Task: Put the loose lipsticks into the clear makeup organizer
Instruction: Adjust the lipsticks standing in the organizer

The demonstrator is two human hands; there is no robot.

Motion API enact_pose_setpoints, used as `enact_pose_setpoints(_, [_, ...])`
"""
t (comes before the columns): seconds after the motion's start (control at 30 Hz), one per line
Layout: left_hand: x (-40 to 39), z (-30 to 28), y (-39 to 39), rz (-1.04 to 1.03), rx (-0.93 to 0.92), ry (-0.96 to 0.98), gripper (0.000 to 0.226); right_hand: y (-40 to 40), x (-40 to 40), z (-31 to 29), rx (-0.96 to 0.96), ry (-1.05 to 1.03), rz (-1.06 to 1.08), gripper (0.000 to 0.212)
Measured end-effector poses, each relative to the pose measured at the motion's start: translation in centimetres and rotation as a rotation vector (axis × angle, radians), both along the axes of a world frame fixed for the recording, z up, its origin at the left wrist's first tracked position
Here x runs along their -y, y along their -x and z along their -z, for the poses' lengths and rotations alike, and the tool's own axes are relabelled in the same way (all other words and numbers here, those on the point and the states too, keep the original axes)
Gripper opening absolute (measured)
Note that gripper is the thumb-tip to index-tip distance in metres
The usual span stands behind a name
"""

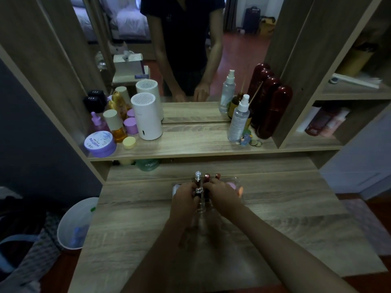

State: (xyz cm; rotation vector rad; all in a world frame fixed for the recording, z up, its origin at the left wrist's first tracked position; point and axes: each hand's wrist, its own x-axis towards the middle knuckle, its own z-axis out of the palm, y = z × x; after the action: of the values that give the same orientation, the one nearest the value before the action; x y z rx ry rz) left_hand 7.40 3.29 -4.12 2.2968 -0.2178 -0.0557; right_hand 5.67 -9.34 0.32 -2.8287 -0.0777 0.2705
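The clear makeup organizer [238,182] stands on the wooden desk near its back, mostly hidden by my hands. Several lipsticks stand upright in it: one with a silver cap [198,175], a dark red one [207,178] and another red one [217,176]. My left hand [183,197] is closed around a dark lipstick with a silver band [198,190] at the organizer's left side. My right hand [222,195] rests over the organizer's middle, with its fingers on the lipsticks. What its fingers grip is hidden.
A raised shelf behind holds purple jars [100,143], a white cylinder device [146,117], spray bottles [239,119] and dark red bottles [273,111] below a mirror. A white bin [74,225] stands left of the desk. Side shelves are on the right.
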Motion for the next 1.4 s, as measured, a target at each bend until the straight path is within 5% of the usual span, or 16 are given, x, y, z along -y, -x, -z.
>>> enact_pose_setpoints(0.27, [-0.1, -1.4, -0.8, -0.061, 0.114, 0.002, 0.023, -0.5, 2.1, -2.2, 0.242, 0.012, 0.058, 0.025])
enact_pose_setpoints(0.67, [1.1, -2.7, -2.7, 0.050, 0.158, -0.034, 0.040, -3.3, 3.4, -2.5, 0.069, -0.050, 0.201, 0.023])
enact_pose_setpoints(1.4, [-0.5, -1.8, -2.1, 0.005, 0.143, 0.010, 0.035, -3.0, 4.1, -2.1, 0.126, -0.076, 0.112, 0.026])
